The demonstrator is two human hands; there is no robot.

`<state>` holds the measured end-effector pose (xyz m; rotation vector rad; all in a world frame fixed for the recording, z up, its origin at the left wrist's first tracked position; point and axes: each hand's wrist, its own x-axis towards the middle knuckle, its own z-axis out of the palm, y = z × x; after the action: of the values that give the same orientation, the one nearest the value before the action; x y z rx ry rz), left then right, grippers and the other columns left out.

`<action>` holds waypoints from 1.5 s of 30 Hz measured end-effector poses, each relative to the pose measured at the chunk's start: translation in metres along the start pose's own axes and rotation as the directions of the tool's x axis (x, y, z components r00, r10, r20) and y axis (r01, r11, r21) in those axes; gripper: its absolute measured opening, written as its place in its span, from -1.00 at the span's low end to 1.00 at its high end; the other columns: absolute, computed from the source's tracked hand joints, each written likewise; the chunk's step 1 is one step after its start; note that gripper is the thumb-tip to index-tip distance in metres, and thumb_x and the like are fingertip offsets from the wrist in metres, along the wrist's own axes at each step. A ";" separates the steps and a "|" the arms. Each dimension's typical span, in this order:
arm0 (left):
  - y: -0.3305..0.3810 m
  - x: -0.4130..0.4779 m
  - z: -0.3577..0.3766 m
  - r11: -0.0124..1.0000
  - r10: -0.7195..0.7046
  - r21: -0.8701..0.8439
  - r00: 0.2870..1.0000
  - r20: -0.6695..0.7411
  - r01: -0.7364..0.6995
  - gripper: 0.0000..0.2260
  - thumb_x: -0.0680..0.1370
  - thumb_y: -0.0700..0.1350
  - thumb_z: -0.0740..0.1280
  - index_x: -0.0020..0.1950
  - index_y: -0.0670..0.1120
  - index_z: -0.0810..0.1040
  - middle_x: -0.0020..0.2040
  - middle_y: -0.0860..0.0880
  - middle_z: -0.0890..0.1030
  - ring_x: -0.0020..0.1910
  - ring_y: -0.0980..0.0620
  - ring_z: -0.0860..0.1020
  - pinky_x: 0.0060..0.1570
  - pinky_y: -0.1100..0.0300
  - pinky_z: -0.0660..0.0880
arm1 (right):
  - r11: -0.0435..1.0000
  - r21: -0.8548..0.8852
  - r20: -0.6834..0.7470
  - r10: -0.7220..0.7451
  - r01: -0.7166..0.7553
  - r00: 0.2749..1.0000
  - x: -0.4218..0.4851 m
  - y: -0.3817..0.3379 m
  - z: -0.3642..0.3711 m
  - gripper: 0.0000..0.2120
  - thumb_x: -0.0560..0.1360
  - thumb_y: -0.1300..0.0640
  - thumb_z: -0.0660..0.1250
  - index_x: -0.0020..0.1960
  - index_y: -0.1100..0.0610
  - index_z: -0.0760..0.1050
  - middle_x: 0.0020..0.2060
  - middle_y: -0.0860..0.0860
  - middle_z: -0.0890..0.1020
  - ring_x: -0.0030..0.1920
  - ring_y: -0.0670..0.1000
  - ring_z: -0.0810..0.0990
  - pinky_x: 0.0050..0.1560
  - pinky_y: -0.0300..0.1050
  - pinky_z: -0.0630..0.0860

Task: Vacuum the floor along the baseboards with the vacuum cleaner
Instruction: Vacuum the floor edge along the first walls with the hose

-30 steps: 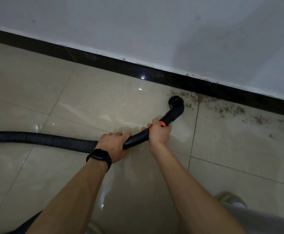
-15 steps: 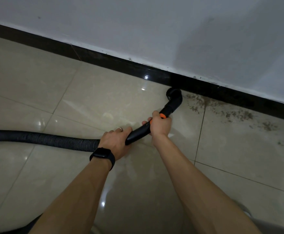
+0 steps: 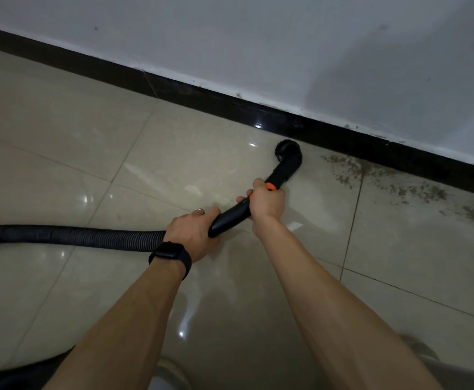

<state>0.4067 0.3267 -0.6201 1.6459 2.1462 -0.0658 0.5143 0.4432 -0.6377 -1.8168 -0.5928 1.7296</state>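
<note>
Both hands on the vacuum pipe (image 3: 230,216) right now. The left hand (image 3: 193,235) grips the near end, where the ribbed hose (image 3: 75,235) meets the smooth black pipe, fingers wrapped round it. There's a black watch (image 3: 171,256) on that wrist & a ring (image 3: 200,211) on one finger. The right hand (image 3: 266,202) clamps the pipe farther along, fingers curled tight round it just by the orange collar (image 3: 270,186). Past the collar the pipe bends toward the wall and ends in a round brush head (image 3: 287,153), down at the floor (image 3: 61,136), just beside the black baseboard (image 3: 173,85). Whether the bristles touch tile or baseboard, can't tell from this angle. The hose runs off left across the glossy beige tiles & out of frame. Right of the brush head, brown dirt (image 3: 345,170) lies scattered along the baseboard, thickest at the tile joint, w/ thinner patches farther right. Left of the brush the tiles shine, w/ light spots reflected. White wall (image 3: 258,38) above the baseboard. At the near edge, a blurry shoe (image 3: 171,372) btw the forearms.
</note>
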 end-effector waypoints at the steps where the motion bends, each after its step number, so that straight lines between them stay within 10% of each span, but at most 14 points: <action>1: 0.001 -0.001 -0.001 0.999 0.030 0.017 0.999 0.033 -0.031 -0.79 0.56 0.03 0.27 0.16 0.03 0.39 -0.08 -0.04 0.52 -0.13 -0.15 0.57 -0.16 0.07 0.50 | 1.000 0.028 -0.043 0.004 -0.003 0.999 -0.004 0.006 -0.007 -0.74 0.61 0.13 0.31 0.25 0.21 0.40 -0.25 0.06 0.61 -0.50 -0.01 0.64 -0.28 -0.06 0.62; 18: 0.098 0.006 0.010 0.817 0.484 0.232 0.846 0.223 -0.529 -0.66 0.59 0.02 0.25 0.34 0.02 0.32 0.19 -0.03 0.51 0.11 -0.10 0.51 -0.10 0.09 0.32 | 0.915 0.391 -0.430 0.082 0.103 0.899 -0.018 0.025 -0.152 -0.83 0.61 0.22 0.30 0.17 0.18 0.38 -0.29 0.09 0.57 -0.51 0.02 0.60 -0.33 -0.07 0.60; 45: 0.053 0.020 -0.007 0.988 0.124 0.086 0.992 0.011 -0.125 -0.65 0.56 0.01 0.28 0.31 0.01 0.32 0.13 -0.08 0.52 0.09 -0.16 0.49 -0.06 0.03 0.36 | 0.991 0.130 -0.093 -0.030 0.042 0.995 0.031 -0.028 -0.057 -0.85 0.59 0.18 0.31 0.13 0.18 0.41 -0.28 0.09 0.57 -0.49 0.02 0.61 -0.29 -0.07 0.63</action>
<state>0.4495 0.3627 -0.6098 1.8228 2.0576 -0.1278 0.5745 0.4797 -0.6416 -1.7708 -0.4600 1.6144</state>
